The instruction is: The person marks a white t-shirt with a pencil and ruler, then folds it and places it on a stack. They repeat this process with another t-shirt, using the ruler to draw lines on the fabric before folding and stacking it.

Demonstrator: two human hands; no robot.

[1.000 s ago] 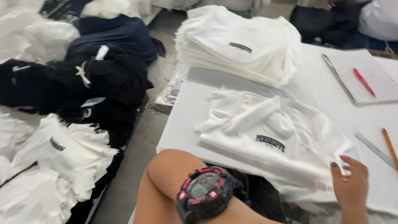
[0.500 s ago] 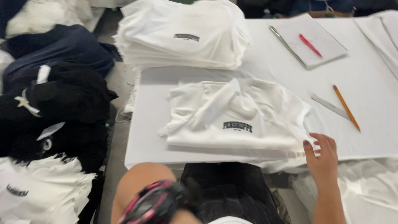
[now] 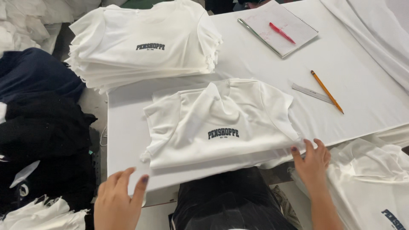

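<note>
A folded white T-shirt with a dark printed chest mark lies at the middle of the white desk, its lower edge running along the desk's near rim. The right hand, at about 4 o'clock from the shirt, pinches the shirt's lower right corner between thumb and fingers, so it is closed on the fabric. The left hand, at about 7 o'clock from the shirt, is open with fingers spread and rests at the desk's near edge just beside the shirt's lower left corner; whether it actually touches the cloth cannot be told. At 11 o'clock from the shirt sits a tall stack of folded white T-shirts, close to it but apart. At 1 o'clock a spiral notebook lies with a red pen on top. At 3 o'clock a yellow pencil lies just beside a clear ruler. Off the desk at 9 o'clock, dark garments are heaped, and at 5 o'clock loose white garments lie below the desk edge.
</note>
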